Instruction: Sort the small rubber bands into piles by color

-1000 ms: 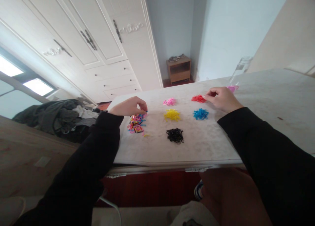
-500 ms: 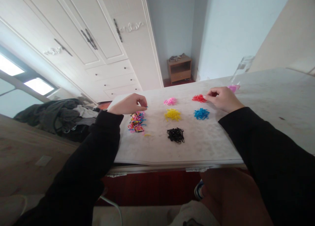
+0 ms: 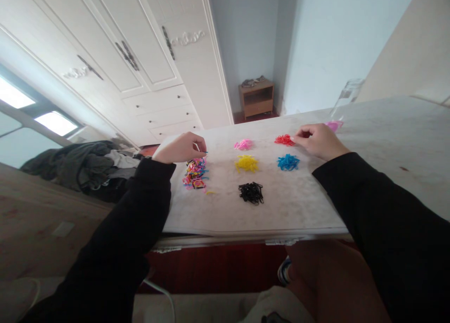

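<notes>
My left hand (image 3: pixel 183 147) hovers over the far end of a mixed pile of small coloured rubber bands (image 3: pixel 195 175), pinching a blue rubber band (image 3: pixel 206 152). At the right edge of the red rubber bands (image 3: pixel 283 139), my right hand (image 3: pixel 318 140) has thumb and forefinger pressed together at the tips; whatever they grip is too small to make out. Sorted heaps lie between and below the hands: pink rubber bands (image 3: pixel 243 144), yellow rubber bands (image 3: pixel 246 163), blue rubber bands (image 3: pixel 288 162) and black rubber bands (image 3: pixel 251 193).
A clear bottle (image 3: pixel 346 98) stands on the white table (image 3: pixel 218 215) beyond my right hand, with something pink (image 3: pixel 334 125) at its base. One loose yellow band (image 3: pixel 210 192) lies beside the mixed pile. Dark clothes (image 3: pixel 80 168) are heaped to the left.
My left hand has shifted slightly left and nearer the mixed pile, still pinching the blue band. My right hand stays at the red heap.
</notes>
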The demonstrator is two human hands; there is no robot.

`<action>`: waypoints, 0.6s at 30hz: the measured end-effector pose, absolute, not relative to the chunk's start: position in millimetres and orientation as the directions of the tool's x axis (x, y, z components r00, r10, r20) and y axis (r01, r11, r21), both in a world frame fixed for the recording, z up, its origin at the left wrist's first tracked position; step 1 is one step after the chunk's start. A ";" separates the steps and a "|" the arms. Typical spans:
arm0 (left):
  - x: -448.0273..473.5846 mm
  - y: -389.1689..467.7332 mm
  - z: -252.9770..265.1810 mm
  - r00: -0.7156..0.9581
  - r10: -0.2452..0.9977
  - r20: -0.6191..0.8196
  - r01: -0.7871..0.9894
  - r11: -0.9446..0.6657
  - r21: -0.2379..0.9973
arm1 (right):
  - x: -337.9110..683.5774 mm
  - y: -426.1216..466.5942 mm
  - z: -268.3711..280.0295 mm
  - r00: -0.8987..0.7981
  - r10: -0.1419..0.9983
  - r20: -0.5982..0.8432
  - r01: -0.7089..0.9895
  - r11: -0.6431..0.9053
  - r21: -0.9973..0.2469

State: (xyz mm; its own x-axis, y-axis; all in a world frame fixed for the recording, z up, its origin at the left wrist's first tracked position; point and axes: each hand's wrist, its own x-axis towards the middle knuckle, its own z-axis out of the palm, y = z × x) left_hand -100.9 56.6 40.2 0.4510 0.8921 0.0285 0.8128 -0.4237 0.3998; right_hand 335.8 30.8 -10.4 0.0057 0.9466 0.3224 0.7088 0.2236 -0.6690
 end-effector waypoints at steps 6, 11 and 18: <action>-98.3 55.2 40.5 0.454 0.890 0.036 0.781 -0.417 0.464 | 334.8 28.6 -8.2 0.015 0.947 0.322 0.714 0.215 -0.667; -98.0 53.4 41.0 0.452 0.889 0.071 0.756 -0.424 0.499 | 335.1 29.2 -8.8 0.014 0.950 0.312 0.713 0.209 -0.669; -91.2 51.1 40.0 0.435 0.899 0.046 0.727 -0.381 0.571 | 337.4 31.5 -10.8 -0.004 0.948 0.318 0.722 0.222 -0.655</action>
State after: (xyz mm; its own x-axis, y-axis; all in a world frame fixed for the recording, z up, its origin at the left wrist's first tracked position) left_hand -91.2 51.1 40.0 0.4351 0.8992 0.0455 0.7273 -0.3808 0.5710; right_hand 337.4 31.5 -10.8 -0.0037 0.9482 0.3177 0.7222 0.2223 -0.6550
